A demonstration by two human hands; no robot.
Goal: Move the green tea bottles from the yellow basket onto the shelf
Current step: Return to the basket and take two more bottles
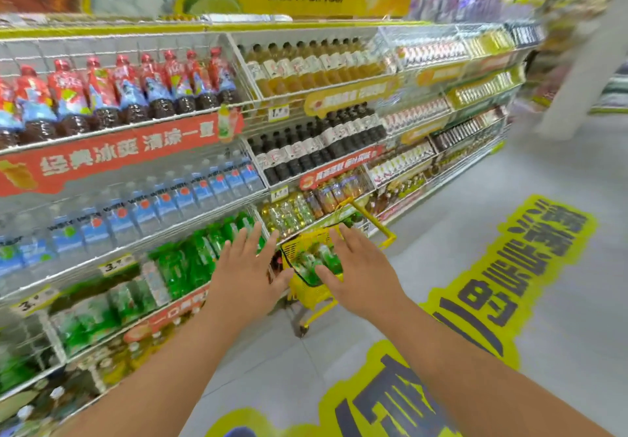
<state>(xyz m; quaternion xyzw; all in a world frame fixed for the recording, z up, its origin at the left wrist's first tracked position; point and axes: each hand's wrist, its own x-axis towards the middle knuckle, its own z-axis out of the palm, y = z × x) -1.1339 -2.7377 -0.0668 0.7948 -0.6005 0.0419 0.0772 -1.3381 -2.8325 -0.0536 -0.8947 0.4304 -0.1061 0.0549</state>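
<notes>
Reaching with spread fingers, both hands hover over the yellow basket beside the shelf.

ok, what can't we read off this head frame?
- Bottle count in the yellow basket: left hand and right hand cover part of it.
- Basket wheels: hidden under the left hand.
- Shelf price tags: motion-blurred.
- Lowest shelf rows: cut off at the frame's left edge.

light: bright, even | shadows: faint | blur: motion smear throughout | edges: wide-angle bowing
</notes>
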